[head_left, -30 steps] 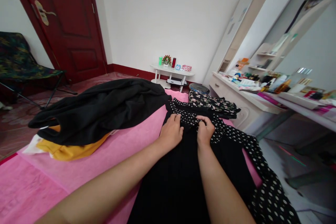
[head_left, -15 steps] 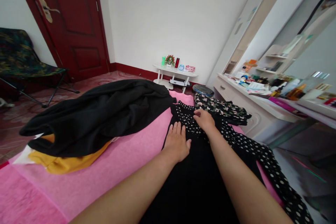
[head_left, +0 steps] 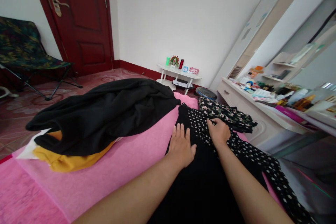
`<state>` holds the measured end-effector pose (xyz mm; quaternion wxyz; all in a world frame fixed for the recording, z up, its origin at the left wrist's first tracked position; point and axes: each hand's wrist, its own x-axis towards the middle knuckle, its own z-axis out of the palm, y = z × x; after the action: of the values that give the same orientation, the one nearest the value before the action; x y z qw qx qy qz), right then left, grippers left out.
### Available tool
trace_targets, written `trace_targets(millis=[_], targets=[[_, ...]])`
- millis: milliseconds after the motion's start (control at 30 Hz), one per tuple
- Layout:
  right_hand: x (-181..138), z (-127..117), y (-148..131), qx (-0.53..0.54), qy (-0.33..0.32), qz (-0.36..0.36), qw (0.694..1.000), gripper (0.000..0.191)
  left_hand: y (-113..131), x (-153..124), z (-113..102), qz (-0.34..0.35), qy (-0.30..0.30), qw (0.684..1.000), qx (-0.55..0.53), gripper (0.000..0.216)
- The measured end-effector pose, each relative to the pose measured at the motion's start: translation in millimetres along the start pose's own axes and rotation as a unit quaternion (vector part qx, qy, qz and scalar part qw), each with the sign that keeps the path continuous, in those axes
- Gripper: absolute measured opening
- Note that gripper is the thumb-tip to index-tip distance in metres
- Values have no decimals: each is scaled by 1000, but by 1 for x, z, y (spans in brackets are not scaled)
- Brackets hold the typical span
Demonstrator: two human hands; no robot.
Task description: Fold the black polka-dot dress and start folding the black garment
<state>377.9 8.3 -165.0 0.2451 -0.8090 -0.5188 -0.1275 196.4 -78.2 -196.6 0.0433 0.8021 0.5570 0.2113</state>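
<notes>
Spread out in front of me is a black dress (head_left: pixel 199 185) with a white-dotted yoke and a long dotted sleeve (head_left: pixel 258 154) reaching toward the lower right. My left hand (head_left: pixel 182 147) lies flat on the black part, just below the dotted yoke, fingers stretched out. On the dotted cloth to its right, my right hand (head_left: pixel 219 132) is closed, thumb and fingers pinching a bit of the fabric. Beyond it lies a folded black floral garment (head_left: pixel 225 110). A pile with a black garment (head_left: pixel 112 112) over a yellow garment (head_left: pixel 70 161) and something white sits to the left.
All the clothes lie on a pink bed cover (head_left: pixel 136 161). A cluttered dressing table (head_left: pixel 265 105) borders the right side. Past the far edge stand a small white table (head_left: pixel 181 72) and a round lidded bin (head_left: pixel 206 92). A camouflage folding chair (head_left: pixel 23 49) stands near the red door (head_left: pixel 78 24).
My right hand has shifted a little right and nearer along the dotted yoke. My left hand stays flat on the dress. The view has turned slightly left.
</notes>
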Motion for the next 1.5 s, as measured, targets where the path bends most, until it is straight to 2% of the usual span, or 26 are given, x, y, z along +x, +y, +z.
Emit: trace_targets(millis=[67, 133, 233, 333, 433, 500, 600, 700, 800, 867, 1000, 1067, 1167, 1267, 1367, 1500], targets=[[2, 0, -6, -79, -92, -38, 992, 27, 1, 0, 0, 0, -12, 1000, 7, 69], [9, -4, -20, -139, -141, -83, 977, 20, 1, -1, 1, -2, -14, 1000, 15, 67], [21, -12, -51, -140, -97, -150, 974, 23, 2, 0, 1, -5, -18, 1000, 20, 67], [25, -13, -81, -32, -61, -248, 966, 25, 3, 2, 0, -6, -29, 999, 21, 68], [20, 8, -96, 84, -106, -345, 929, 26, 3, 3, -3, -9, -43, 999, 18, 67], [16, 30, -97, 107, -143, -380, 908, 29, 3, 4, -5, -11, -46, 999, 12, 68], [13, 59, -92, 94, -161, -370, 910, 36, 3, 4, -6, -12, -47, 999, -7, 66], [16, 69, -90, 73, -168, -353, 917, 40, 2, 3, -5, -12, -39, 998, -36, 66], [17, 59, -92, 48, -201, -359, 910, 40, 0, 2, -7, -32, -5, 994, -103, 67], [12, 47, -90, 36, -226, -366, 902, 40, -2, 2, -9, -53, 42, 982, -175, 62], [-17, 30, -74, 14, -219, -374, 901, 48, -8, 7, -13, -70, 151, 930, -327, 44], [-34, 27, -66, -15, -219, -375, 901, 53, -11, 10, -12, -74, 177, 907, -374, 41], [-49, 22, -65, -55, -249, -352, 901, 54, -14, 12, -8, -74, 185, 891, -408, 40], [-56, 6, -72, -57, -276, -329, 901, 53, -18, 12, -7, -89, 193, 876, -433, 40], [-79, -25, -70, -20, -273, -340, 900, 49, -21, 10, -11, -108, 192, 864, -452, 39], [-143, -76, -42, 60, -256, -406, 875, 42, -23, 8, -16, -128, 185, 862, -455, 38]])
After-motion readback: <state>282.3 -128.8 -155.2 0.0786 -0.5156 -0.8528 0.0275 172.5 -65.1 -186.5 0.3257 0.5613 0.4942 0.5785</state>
